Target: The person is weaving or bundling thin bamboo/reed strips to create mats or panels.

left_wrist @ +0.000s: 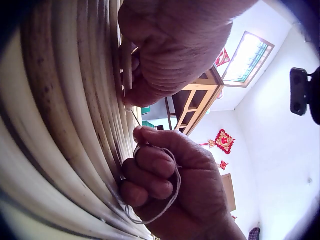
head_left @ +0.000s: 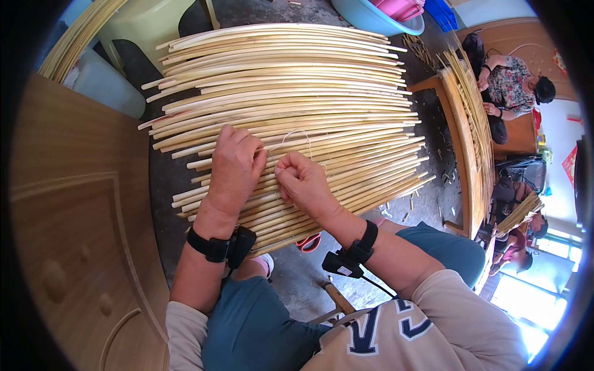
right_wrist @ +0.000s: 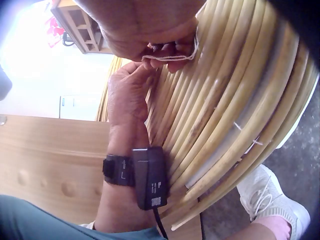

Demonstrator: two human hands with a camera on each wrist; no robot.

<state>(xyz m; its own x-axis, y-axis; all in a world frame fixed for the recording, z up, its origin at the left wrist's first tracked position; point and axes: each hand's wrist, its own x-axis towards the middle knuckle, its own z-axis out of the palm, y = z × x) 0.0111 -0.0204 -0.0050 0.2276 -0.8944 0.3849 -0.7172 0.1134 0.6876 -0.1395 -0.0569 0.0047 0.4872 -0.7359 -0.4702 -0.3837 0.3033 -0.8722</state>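
A wide layer of pale, slender stalks (head_left: 278,80) lies in rows in front of me, with fine thread stitches across some of them. My left hand (head_left: 235,164) is over the middle of the layer, its thumb and fingers gripping a stalk (left_wrist: 126,75) in the left wrist view. Close beside it, my right hand (head_left: 306,185) is curled and pinches white thread (left_wrist: 176,192). The thread loops out round its fingers. A thin, straight, needle-like piece (left_wrist: 136,118) spans the gap between the two hands' fingertips. The right wrist view shows the thread loop (right_wrist: 172,59) under my right hand.
Red-handled scissors (head_left: 308,242) lie below the layer's near edge. A wooden door panel (head_left: 80,204) is on the left. A blue basin (head_left: 371,17) is at the back. On the right, a wooden bench (head_left: 458,136) bears more stalks, and a person (head_left: 513,86) sits beyond it.
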